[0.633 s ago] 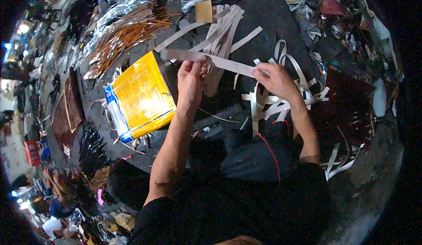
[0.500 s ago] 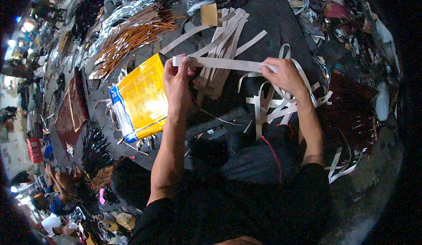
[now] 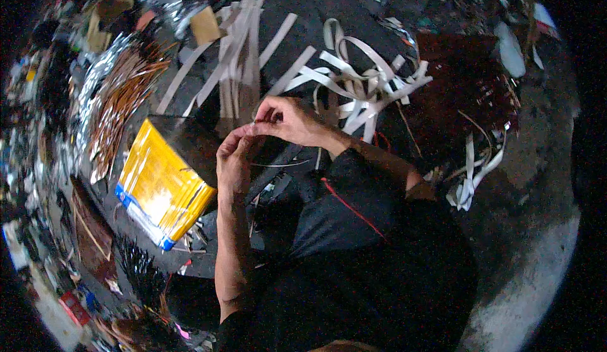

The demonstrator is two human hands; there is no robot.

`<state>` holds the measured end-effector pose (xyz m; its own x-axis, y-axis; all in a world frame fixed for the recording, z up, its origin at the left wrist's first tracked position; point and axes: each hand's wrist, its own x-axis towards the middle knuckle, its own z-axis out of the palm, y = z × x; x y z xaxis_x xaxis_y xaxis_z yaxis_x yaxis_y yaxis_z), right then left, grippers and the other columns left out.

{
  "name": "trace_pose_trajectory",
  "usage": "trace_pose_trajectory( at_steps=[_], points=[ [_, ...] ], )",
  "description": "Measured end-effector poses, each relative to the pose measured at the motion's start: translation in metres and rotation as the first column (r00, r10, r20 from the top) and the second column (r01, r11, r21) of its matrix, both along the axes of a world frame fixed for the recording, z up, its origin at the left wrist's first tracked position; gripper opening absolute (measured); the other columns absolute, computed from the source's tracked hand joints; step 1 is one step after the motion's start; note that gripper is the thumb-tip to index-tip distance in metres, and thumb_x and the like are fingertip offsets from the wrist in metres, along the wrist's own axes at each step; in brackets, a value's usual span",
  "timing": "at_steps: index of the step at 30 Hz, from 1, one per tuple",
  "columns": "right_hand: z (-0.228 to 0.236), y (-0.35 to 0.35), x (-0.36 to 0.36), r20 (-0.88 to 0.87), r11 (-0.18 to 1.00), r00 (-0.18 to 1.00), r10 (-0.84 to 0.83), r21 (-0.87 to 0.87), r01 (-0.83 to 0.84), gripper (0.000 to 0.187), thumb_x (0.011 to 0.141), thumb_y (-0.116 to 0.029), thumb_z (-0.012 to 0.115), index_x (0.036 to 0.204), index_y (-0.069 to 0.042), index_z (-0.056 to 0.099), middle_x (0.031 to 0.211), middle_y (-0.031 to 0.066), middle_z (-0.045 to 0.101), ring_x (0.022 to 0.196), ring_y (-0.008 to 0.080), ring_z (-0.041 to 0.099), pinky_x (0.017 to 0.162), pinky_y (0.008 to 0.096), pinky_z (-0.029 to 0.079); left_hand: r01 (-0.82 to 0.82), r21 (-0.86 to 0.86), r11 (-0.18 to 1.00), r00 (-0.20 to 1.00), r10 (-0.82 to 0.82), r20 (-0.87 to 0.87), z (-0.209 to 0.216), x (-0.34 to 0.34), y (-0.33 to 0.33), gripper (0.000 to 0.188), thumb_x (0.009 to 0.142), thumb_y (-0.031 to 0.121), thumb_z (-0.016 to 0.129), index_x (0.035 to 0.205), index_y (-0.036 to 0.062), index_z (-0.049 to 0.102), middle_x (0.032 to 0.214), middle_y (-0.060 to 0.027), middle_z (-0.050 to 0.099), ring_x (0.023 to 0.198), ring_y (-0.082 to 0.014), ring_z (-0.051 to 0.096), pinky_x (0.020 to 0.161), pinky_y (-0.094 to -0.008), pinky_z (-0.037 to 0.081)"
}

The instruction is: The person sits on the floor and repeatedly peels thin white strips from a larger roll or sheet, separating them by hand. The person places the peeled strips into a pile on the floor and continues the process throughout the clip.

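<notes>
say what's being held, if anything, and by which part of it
It cannot be told: the left hand and right hand meet, hiding any hold between them; a pale strip shows just beyond the right hand.

A: What's that pale strip (image 3: 292,69) like?
B: Flat, narrow, off-white and nearly straight, slanting just right of the strip pile (image 3: 239,67); its lower end is hidden near the right hand (image 3: 292,122).
A: And the pile itself?
B: Long pale strips, overlapping lengthwise, some splayed.
A: The looped strips (image 3: 393,93)?
B: White, curled, tangled, farther right of the pile.
</notes>
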<state>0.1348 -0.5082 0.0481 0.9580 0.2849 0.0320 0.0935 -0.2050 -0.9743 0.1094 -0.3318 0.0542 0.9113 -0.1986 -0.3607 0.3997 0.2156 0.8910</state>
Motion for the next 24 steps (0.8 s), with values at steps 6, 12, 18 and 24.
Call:
trace_pose_trajectory(
  at_steps=[6,12,18,24],
  points=[
    [-0.001,-0.018,-0.015,0.095,1.0,0.995,-0.007,-0.019,0.009,0.019,0.086,-0.018,0.068,0.091,-0.002,0.062,0.083,0.006,0.065,0.077,0.012,0.061,0.066,0.0274,0.049,0.012,0.174,0.985,0.982,-0.045,0.186,-0.013,-0.001,-0.017,0.015,0.095,0.011,0.052,0.098,0.0002,0.062,0.092,-0.0043,0.065,0.083,-0.0101,0.059,0.076,-0.0223,0.046],
    [-0.005,-0.061,0.008,0.293,0.923,0.891,-0.346,-0.066,0.38,0.007,0.084,-0.004,0.063,0.087,-0.003,0.057,0.075,0.0034,0.06,0.067,0.0109,0.061,0.059,0.0262,0.049,-0.598,0.64,0.483,0.713,-0.046,0.7,-0.005,0.027,0.051,0.014,0.096,0.016,0.049,0.094,0.0039,0.056,0.078,-0.0023,0.057,0.072,-0.0109,0.053,0.07,-0.0246,0.045],
    [-0.037,-0.202,0.014,0.294,0.579,0.754,-0.587,-0.499,0.645,0.014,0.082,-0.011,0.065,0.091,-0.002,0.058,0.079,0.0098,0.066,0.062,0.0149,0.065,0.058,0.0302,0.051,-0.722,0.267,0.638,0.562,0.317,0.764,0.091,0.056,0.21,0.027,0.095,0.022,0.054,0.104,-0.0029,0.054,0.094,-0.0101,0.056,0.085,-0.0176,0.055,0.078,-0.0311,0.049],
    [-0.088,-0.359,-0.014,0.475,0.09,0.686,-0.552,-0.784,0.615,0.031,0.079,-0.03,0.066,0.091,-0.002,0.059,0.082,0.0211,0.066,0.082,0.0391,0.064,0.072,0.048,0.051,-0.721,0.647,-0.247,0.649,0.086,0.756,0.133,0.046,0.324,0.019,0.093,0.017,0.053,0.099,0.0005,0.06,0.092,-0.0117,0.064,0.085,-0.0212,0.06,0.077,-0.0311,0.049]
  ],
)
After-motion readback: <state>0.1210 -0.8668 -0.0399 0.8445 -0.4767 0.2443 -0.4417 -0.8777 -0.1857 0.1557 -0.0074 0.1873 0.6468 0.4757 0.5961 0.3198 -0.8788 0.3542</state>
